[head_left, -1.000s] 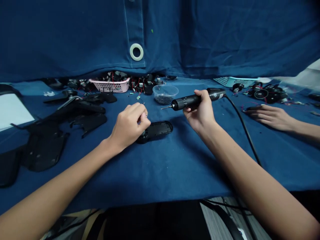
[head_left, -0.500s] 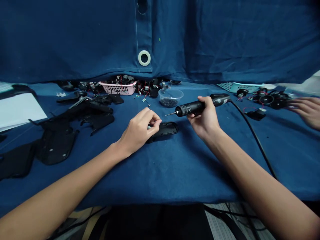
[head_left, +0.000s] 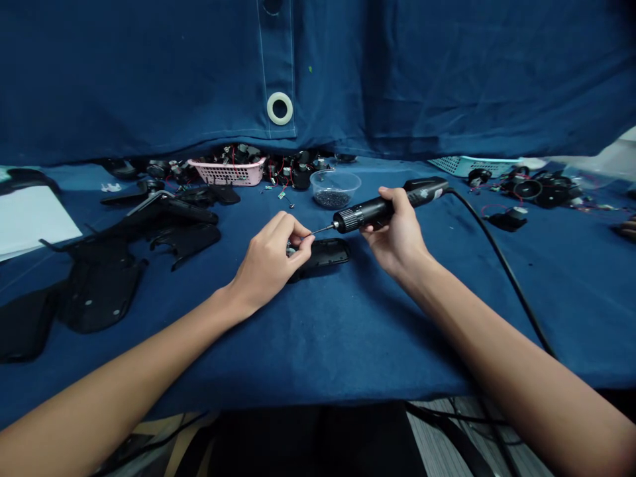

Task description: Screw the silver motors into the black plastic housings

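Observation:
My right hand is wrapped round a black corded electric screwdriver, held nearly level with its thin bit pointing left. The bit's tip meets the fingertips of my left hand, which are pinched together; what they hold is too small to make out. Below and just right of those fingers, a black oblong plastic shell lies on the blue cloth, its left end hidden by my left hand. Behind the screwdriver stands a clear round tub of small dark screws.
Black plastic parts and white paper lie at the left. A pink basket and a teal basket stand at the back. Wired parts and another person's fingers are at the right; the screwdriver's cord crosses the cloth.
The screwdriver has moved left, and its bit now reaches my left fingertips, where a gap was before. The other person's hand has drawn back to the right edge. The view has shifted slightly.

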Demonstrator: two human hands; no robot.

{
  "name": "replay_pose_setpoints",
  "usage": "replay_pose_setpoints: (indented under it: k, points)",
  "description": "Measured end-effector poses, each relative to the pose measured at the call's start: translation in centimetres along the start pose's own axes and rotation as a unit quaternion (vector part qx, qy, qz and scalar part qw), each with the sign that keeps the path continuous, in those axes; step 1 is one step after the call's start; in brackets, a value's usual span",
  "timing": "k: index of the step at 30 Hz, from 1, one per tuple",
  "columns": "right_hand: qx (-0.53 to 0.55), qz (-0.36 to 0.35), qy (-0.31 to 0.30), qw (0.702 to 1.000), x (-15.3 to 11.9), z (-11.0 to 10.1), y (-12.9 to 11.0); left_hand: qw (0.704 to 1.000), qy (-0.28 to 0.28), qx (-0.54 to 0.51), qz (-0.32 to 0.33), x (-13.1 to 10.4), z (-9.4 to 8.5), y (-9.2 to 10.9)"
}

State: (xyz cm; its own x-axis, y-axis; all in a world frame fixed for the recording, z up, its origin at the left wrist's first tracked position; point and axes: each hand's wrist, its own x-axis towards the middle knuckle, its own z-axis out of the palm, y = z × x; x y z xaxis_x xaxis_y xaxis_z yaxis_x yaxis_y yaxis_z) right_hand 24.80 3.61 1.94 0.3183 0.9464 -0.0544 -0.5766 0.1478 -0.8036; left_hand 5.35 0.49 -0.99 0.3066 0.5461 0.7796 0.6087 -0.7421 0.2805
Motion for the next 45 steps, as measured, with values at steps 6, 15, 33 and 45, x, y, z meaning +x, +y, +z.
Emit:
replay_pose_setpoints:
  k: [6,15,33,45]
  points:
    - [-0.012,0.001,-0.001,1.0,-0.21,-0.02,0.28,1.0,-0.005,0.0,-0.006,-0.02,-0.08,0.05]
    - [-0.008,0.011,-0.007,1.0,-0.35,-0.04,0.78,1.0,-0.009,-0.006,-0.009,0.02,-0.18,0.05]
    - [0.046,0.08,0.013,0.996,-0.08,-0.07,0.61,0.998,0.055,-0.014,0.011,-0.01,-0.07,0.08]
    - [0.045,0.129,0.02,0.99,-0.52,0.17,0.7,0.997,0.065,-0.026,-0.035,-0.11,-0.09,0.29]
